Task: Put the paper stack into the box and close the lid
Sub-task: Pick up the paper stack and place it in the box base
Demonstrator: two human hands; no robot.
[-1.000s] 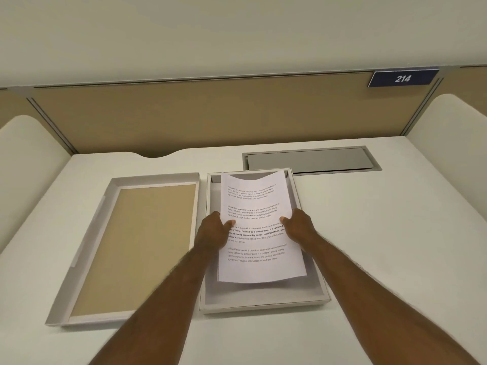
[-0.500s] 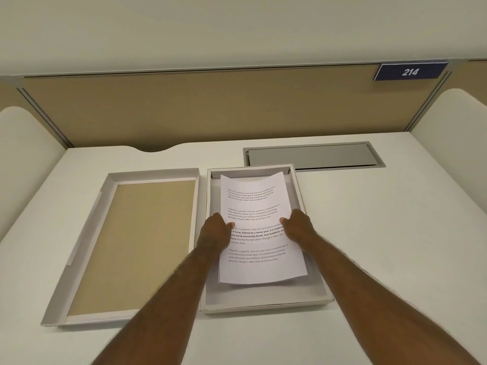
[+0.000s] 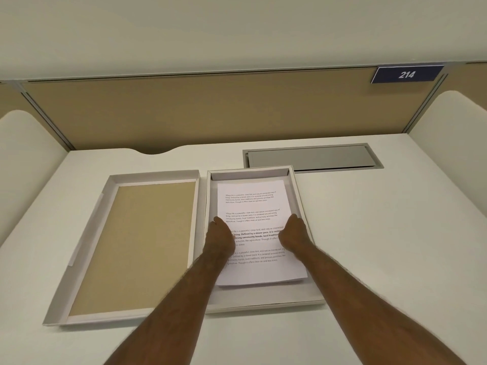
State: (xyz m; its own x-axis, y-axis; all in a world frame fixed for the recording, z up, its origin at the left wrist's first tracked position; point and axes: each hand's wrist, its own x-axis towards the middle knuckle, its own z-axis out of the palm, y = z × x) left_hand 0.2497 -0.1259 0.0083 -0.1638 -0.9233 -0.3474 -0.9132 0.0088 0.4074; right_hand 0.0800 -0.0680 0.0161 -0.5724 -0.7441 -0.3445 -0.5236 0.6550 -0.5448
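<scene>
a white tabletop (image 3: 369, 233) is sitting under a tan wall. the paper stack (image 3: 253, 204) is lying in the box (image 3: 296, 191). the left hand (image 3: 220, 238) and right hand (image 3: 293, 234) are pressing its side edges; whether their fingers are gripping, i cannot tell. they should let go gently. the lid (image 3: 131, 246) is waiting at nine o'clock.

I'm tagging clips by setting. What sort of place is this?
Probably an office or library cubicle: a white desk with tan partition panels, a numbered sign reading 214, and a cable hatch set into the desktop.
</scene>
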